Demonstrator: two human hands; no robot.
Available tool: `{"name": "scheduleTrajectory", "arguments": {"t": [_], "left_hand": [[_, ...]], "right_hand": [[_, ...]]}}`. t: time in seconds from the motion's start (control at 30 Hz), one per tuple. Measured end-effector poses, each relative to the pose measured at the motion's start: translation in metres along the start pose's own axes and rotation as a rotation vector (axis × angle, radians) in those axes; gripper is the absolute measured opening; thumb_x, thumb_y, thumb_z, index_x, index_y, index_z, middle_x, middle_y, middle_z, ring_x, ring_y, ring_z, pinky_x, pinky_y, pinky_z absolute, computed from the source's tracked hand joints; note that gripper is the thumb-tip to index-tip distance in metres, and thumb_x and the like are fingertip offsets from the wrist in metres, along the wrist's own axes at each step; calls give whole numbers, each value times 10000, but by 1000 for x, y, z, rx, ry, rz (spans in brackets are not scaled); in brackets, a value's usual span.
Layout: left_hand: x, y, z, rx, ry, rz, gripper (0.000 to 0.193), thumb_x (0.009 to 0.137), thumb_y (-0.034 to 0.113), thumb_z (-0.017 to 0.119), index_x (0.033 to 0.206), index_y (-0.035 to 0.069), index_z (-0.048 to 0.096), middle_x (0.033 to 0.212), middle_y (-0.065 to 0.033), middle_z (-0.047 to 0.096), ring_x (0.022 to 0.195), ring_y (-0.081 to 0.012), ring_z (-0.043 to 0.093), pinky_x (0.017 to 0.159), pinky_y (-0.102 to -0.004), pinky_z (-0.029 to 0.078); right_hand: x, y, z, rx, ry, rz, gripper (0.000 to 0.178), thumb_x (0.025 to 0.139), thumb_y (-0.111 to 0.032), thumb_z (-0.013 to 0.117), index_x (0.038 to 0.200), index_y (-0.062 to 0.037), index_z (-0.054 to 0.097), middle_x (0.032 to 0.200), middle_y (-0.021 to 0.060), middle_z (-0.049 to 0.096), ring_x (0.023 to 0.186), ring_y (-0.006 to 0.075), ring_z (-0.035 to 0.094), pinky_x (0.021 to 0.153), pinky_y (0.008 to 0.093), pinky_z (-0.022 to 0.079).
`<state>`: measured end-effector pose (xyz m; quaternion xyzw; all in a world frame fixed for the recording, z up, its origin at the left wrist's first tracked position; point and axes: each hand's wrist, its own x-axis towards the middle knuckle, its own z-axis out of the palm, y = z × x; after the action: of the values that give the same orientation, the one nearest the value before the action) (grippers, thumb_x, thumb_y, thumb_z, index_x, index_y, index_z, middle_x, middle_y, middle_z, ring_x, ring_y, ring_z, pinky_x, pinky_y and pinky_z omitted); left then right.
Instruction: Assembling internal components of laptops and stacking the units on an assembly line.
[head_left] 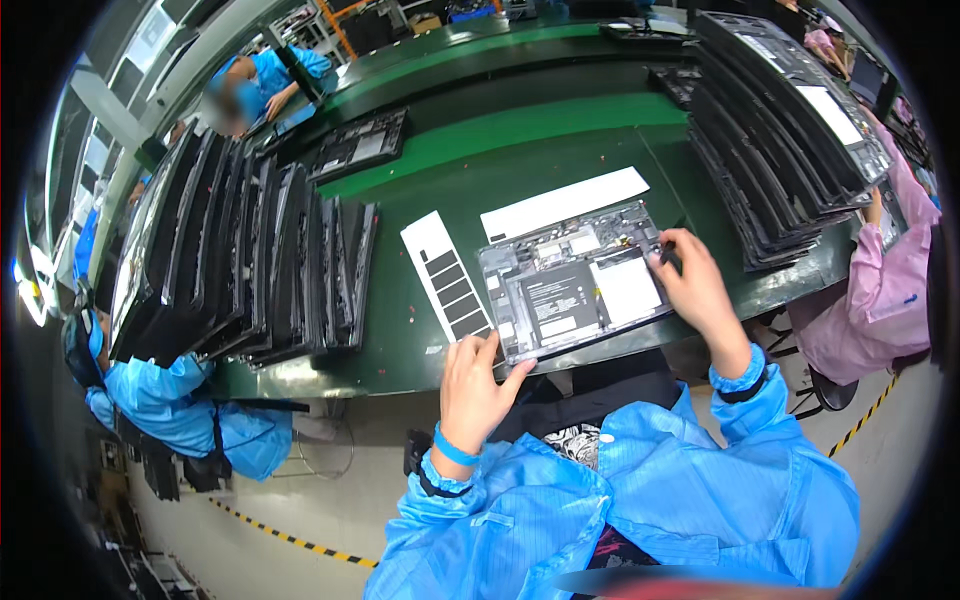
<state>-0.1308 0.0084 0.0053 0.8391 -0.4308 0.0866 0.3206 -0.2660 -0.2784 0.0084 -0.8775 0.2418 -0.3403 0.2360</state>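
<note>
An opened laptop base [520, 268] lies in front of me on the green bench, showing its circuit board, a black battery [560, 300] and a white rectangular panel [628, 288]. At its near left corner is my left hand [472, 388], thumb and forefinger spread along the two edges. My right hand [697, 285] is at the right edge, with thumb and forefinger curled around a small dark thing [668, 256] too unclear to name. Left of the base lies a white strip with black rectangles [452, 285]. Behind it lies a plain white strip [565, 205].
Stacks of dark laptop parts stand upright at the left [230, 260] and lie piled at the right [770, 150]. Another laptop base [360, 142] is farther back. People in blue [165, 390] and pink [850, 320] smocks sit beside me; another person [290, 75] works across the bench [400, 375].
</note>
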Motion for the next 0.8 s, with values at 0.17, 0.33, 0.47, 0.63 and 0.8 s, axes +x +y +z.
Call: {"name": "scheduleTrajectory", "arguments": {"t": [0.17, 0.33, 0.47, 0.63, 0.8], "left_hand": [[52, 3, -40, -108, 14, 11, 200, 796, 188, 705, 872, 10, 652, 785, -117, 608, 756, -290, 580, 697, -377, 457], [129, -50, -17, 4, -265, 254, 388, 908, 315, 606, 1141, 6, 629, 1288, -204, 557, 1232, -377, 491, 1017, -407, 406], [143, -81, 24, 48, -453, 231, 556, 930, 489, 509, 1317, 91, 546, 1437, -138, 448, 1362, -365, 354, 1097, -482, 298], [144, -78, 22, 24, -463, 203, 575, 915, 518, 517, 1359, 153, 512, 1478, -104, 405, 1385, -348, 313, 1113, -480, 251], [146, -82, 16, 27, -513, 207, 502, 930, 387, 547, 1367, 143, 498, 1462, -136, 418, 1376, -373, 318, 1122, -461, 246]], "right_hand": [[52, -47, -10, 386, -135, 93, 290, 974, -269, 530, 1031, 0, 623, 736, 129, 652, 592, 196, 602, 578, 309, 476], [106, -89, 71, 715, -545, 85, 343, 983, -269, 530, 1062, 50, 627, 876, 111, 692, 670, 117, 634, 620, 246, 521], [118, -67, 117, 718, -514, 202, 232, 904, -193, 636, 931, 37, 627, 744, 87, 671, 642, 136, 640, 591, 266, 529], [117, -57, 127, 643, -390, 183, 241, 896, -204, 610, 916, 33, 648, 747, 111, 677, 658, 156, 667, 626, 287, 529], [113, -63, 127, 721, -416, 276, 243, 899, -207, 606, 927, 30, 647, 752, 106, 678, 686, 167, 676, 635, 292, 531]]}}
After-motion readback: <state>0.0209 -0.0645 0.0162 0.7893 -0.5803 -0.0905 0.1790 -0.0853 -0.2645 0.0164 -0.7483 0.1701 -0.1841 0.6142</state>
